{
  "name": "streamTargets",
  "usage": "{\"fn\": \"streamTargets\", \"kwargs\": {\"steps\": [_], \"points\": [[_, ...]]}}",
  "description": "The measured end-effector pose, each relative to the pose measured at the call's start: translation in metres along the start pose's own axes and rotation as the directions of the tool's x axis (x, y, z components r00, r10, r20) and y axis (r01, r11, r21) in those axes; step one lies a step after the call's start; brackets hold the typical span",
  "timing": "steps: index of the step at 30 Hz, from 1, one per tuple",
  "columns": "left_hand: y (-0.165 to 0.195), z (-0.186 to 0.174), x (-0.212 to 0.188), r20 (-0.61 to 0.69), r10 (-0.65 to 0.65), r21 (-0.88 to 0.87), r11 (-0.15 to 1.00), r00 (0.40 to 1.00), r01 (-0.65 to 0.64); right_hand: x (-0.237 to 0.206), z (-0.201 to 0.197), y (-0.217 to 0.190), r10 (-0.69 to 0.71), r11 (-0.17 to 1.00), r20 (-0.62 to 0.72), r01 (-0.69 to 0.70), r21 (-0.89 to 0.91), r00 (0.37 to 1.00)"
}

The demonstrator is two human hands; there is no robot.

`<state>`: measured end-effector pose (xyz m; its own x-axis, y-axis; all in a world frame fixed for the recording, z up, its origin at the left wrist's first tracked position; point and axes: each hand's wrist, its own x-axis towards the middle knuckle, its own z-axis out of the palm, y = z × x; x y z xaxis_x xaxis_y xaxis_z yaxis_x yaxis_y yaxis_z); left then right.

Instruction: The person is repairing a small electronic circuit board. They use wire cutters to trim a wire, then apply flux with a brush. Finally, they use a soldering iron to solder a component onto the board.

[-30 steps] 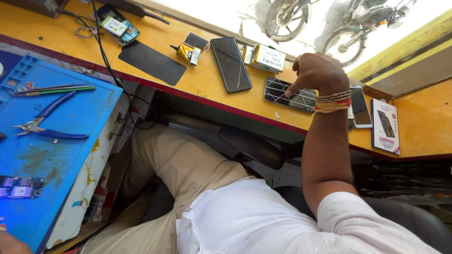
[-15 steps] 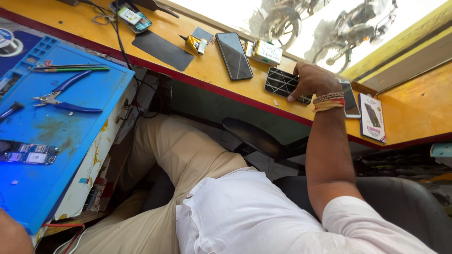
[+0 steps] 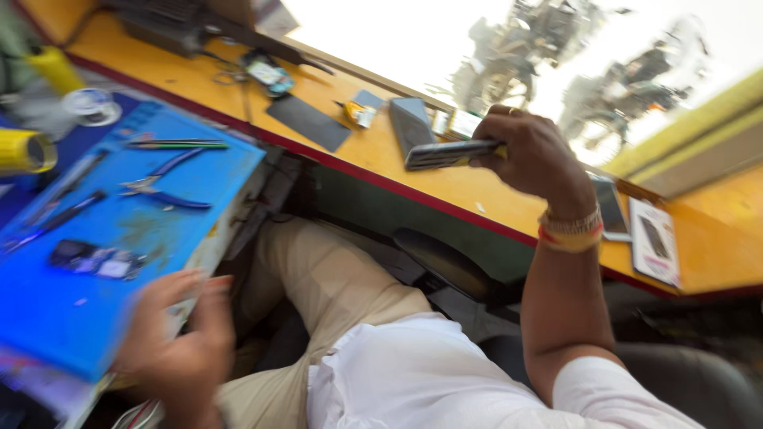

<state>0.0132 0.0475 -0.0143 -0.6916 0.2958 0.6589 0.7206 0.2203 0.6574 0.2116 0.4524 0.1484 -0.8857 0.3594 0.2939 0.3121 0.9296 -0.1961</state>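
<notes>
Left hand [image 3: 179,342] lies with fingers spread at the near edge of the blue mat [image 3: 95,302], holding nothing; far right of the mat, right hand [image 3: 528,155] grips a phone [image 3: 449,153], its length pointing left toward the mat.

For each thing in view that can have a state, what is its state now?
Right hand: raised above the counter, gripping the phone.
Phone: held, off the counter, roughly level.
Left hand: blurred, at the blue mat's edge, holding nothing.
Pliers: lying on the blue mat, handles apart.
Dark phone: lying flat on the counter.
</notes>
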Motion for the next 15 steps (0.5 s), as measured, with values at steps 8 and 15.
{"fn": "streamTargets", "kwargs": {"steps": [8, 15], "points": [[0.054, 0.076, 0.002, 0.242, -0.260, -0.970, -0.031, 0.935, 0.242, 0.019, 0.105, -0.178, -0.359, 0.740, -0.123, 0.362, 0.567, 0.925], [-0.004, 0.034, -0.050, 0.011, -0.585, -0.998, -0.061, 0.811, -0.031, -0.016, 0.184, -0.272, -0.489, 0.474, -0.213, 0.463, 0.749, 0.846]]}}
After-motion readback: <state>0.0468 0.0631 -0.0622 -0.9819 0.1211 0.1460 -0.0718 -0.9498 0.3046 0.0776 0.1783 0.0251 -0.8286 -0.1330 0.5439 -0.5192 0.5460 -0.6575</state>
